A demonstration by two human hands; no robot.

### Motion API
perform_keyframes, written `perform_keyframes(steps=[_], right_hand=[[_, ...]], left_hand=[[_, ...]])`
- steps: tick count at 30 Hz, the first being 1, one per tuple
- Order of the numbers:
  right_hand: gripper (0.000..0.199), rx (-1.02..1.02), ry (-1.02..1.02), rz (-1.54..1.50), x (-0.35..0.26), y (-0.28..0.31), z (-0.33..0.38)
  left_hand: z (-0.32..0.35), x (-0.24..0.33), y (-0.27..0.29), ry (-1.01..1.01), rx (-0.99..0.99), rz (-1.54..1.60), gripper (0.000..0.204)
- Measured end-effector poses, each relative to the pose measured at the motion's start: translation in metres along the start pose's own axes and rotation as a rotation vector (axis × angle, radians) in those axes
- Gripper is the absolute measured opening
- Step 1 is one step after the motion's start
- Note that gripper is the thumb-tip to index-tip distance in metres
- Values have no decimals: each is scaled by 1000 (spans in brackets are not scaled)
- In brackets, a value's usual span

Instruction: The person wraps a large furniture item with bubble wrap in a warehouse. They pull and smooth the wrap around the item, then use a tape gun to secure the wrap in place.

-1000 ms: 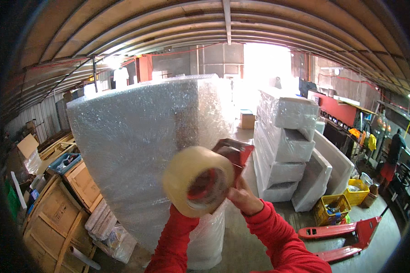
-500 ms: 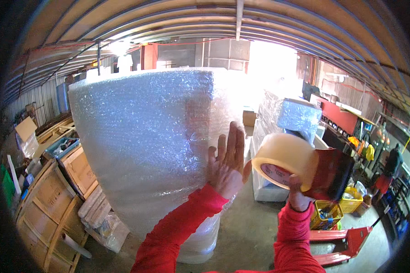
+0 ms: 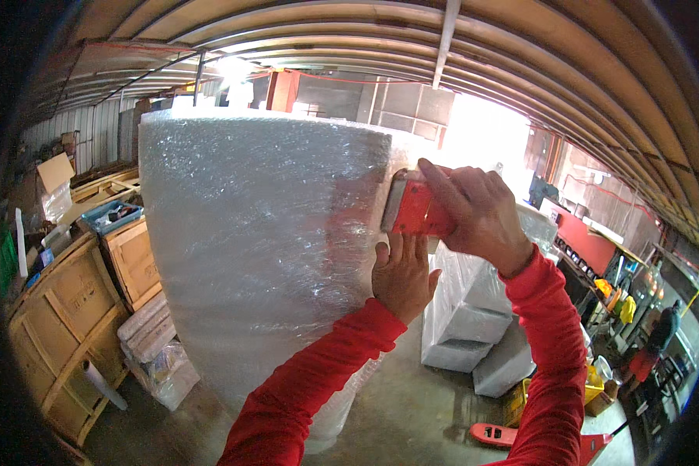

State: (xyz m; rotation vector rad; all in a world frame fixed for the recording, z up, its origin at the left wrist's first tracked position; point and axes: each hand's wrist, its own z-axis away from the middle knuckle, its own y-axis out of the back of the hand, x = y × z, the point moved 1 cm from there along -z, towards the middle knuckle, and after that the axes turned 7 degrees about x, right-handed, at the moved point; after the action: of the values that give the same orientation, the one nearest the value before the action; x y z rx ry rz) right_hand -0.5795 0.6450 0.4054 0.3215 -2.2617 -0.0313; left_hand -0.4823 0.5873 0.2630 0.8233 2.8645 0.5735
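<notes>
A tall block wrapped in bubble wrap (image 3: 248, 225) stands upright before me, wider at the top in this view. My left hand (image 3: 402, 286) is open, its fingers stretched up and the palm against the wrap near the block's right edge. Just above those fingertips, my right hand (image 3: 485, 213) is closed round a red tape dispenser (image 3: 418, 208). The dispenser's front end is at the wrapped edge; whether its tape touches the wrap I cannot tell. The tape roll is mostly hidden behind my right hand.
More wrapped blocks (image 3: 466, 338) stand on the floor to the right. A red pallet jack (image 3: 493, 435) and yellow crates lie beyond my right forearm. Wooden crates (image 3: 62, 334) and a blue bin (image 3: 113, 217) line the left. Another person (image 3: 660, 334) is at the far right.
My right hand has swung the tape dispenser up and left to the block's right edge, turning it. The left hand has shifted slightly and stays against the wrap. The view has shifted too.
</notes>
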Motion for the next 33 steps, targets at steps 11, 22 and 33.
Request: perform_keyframes(steps=[11,22,33], right_hand=[[85,62,-70,-205,24,-58,21],[80,-238,45,-391,50,-62,31],[57,-434,-55,-95,89,-119,46]], left_hand=[[2,-29,75,-213,354,294,47],[-28,-103,80,-439,217,64,64],[-47,-62,68,-490,31,-469,60]])
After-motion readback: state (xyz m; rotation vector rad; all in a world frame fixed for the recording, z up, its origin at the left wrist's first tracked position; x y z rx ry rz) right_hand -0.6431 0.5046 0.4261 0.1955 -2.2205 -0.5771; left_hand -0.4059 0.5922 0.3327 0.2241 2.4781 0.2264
